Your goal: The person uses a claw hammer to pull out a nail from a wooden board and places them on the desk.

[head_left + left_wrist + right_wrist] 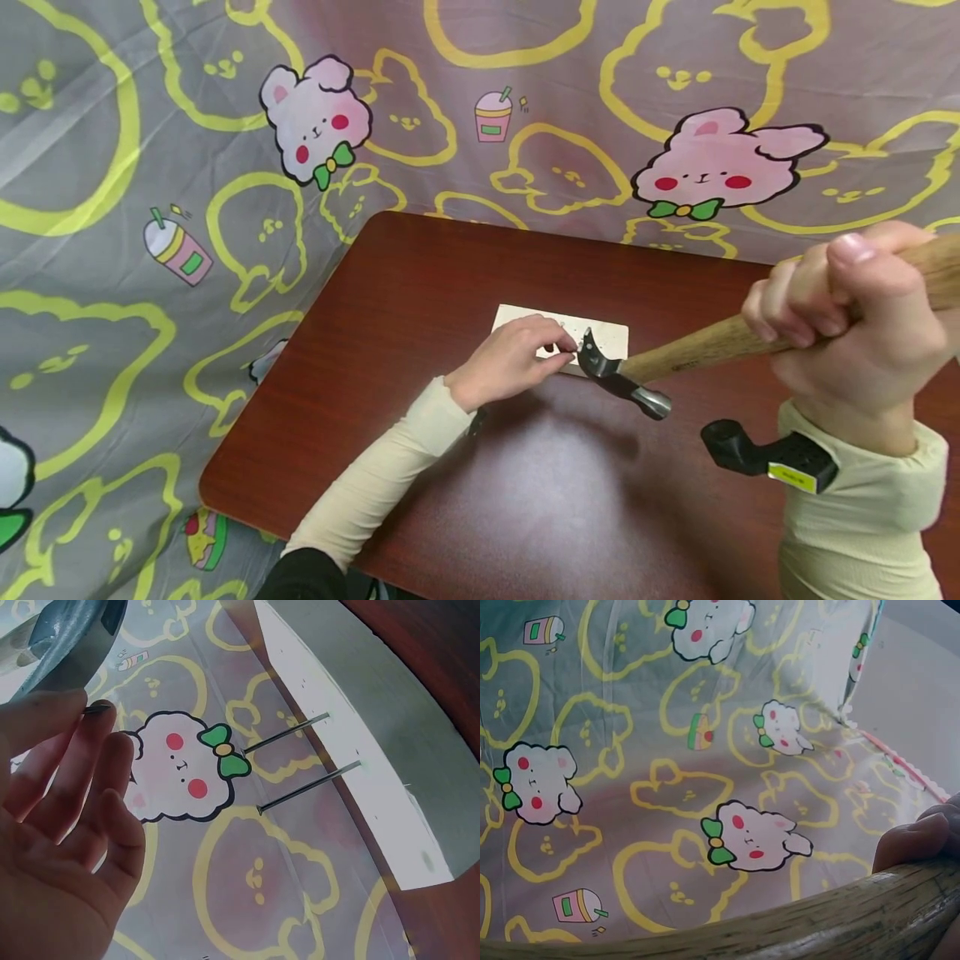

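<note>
My right hand (862, 325) grips the wooden handle of a claw hammer (693, 350), raised over the table with its head tilted. In the right wrist view the handle (780, 919) crosses the bottom beside a thumb. My left hand (517, 354) is at a pale wooden board (513, 315), close to the hammer's claw. Between its thumb and index finger it pinches a nail (96, 709), mostly hidden by the fingers. Two other nails, one nearer (307, 787) and one farther (285, 735), stick out of the board (420, 735). The hammer head (75, 645) shows beyond the fingers.
The board lies on a dark red-brown table (420, 275) with rounded corners. A patterned curtain (465, 175) hangs along the table's back and left sides. A black wrist camera (802, 458) juts from the right sleeve.
</note>
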`<action>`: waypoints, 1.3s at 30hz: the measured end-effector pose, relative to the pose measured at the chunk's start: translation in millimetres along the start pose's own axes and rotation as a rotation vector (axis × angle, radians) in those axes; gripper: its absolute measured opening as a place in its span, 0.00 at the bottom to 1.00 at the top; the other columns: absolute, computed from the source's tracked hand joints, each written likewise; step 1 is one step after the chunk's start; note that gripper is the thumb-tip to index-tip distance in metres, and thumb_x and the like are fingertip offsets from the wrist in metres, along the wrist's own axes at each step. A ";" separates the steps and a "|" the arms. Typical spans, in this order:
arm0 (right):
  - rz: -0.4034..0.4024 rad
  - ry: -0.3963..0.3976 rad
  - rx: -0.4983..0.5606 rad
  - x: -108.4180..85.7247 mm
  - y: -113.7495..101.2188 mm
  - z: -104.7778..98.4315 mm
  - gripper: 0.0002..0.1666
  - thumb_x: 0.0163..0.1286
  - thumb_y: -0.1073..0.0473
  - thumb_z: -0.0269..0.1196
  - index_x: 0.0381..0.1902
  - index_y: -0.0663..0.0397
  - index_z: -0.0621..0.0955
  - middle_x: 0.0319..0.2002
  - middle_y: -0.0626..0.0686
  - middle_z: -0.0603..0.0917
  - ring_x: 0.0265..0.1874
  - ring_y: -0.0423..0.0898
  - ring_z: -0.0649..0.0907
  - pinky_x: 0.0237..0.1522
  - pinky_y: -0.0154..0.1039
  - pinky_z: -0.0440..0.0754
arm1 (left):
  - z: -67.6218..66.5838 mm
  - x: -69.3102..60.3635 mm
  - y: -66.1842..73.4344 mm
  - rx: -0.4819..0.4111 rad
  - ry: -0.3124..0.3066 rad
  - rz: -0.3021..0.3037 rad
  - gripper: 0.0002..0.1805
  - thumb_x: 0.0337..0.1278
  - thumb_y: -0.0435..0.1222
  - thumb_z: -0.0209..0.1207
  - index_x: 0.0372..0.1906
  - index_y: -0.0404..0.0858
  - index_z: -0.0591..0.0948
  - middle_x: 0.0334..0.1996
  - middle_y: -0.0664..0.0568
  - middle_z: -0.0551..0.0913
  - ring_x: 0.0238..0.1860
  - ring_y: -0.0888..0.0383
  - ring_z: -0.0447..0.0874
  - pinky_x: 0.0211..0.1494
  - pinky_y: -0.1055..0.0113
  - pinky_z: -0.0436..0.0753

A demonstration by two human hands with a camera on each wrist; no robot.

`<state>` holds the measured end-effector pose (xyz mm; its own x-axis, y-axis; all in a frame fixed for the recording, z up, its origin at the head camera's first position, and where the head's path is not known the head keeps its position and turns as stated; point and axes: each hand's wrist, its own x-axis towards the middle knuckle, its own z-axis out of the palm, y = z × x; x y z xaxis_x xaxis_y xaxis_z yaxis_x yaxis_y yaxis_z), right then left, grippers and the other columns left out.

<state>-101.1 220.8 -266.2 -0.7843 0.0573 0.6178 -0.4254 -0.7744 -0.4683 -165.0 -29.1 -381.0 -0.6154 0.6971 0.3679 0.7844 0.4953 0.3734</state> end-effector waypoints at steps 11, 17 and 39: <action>-0.009 -0.007 -0.037 0.2 5.6 0.6 0.22 0.59 0.75 0.32 0.06 0.59 0.52 0.06 0.48 0.56 0.05 0.41 0.59 0.06 0.34 0.56 | -8.7 -16.6 -7.7 -0.141 0.072 -0.104 0.03 0.55 0.33 0.65 0.35 0.41 0.84 0.32 0.56 0.86 0.35 0.64 0.82 0.43 0.70 0.82; -0.010 0.016 -0.048 0.8 6.9 2.9 0.22 0.58 0.75 0.34 0.06 0.60 0.52 0.06 0.49 0.56 0.05 0.41 0.58 0.06 0.34 0.54 | -19.3 -49.3 -32.1 -0.136 0.073 -0.352 0.03 0.54 0.32 0.65 0.34 0.37 0.85 0.27 0.54 0.86 0.28 0.64 0.81 0.34 0.70 0.81; -0.033 0.075 -0.037 -2.3 9.6 3.4 0.19 0.62 0.79 0.32 0.13 0.62 0.52 0.07 0.50 0.55 0.06 0.43 0.57 0.07 0.35 0.52 | -20.2 -102.8 -92.8 0.070 -0.245 -0.881 0.14 0.54 0.38 0.63 0.16 0.41 0.78 0.18 0.53 0.78 0.24 0.53 0.76 0.31 0.63 0.75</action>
<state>-101.8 211.2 -269.9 -0.8008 0.1302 0.5846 -0.4664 -0.7479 -0.4724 -176.1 -157.2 -436.3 -0.9658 0.1387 -0.2191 0.0470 0.9245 0.3783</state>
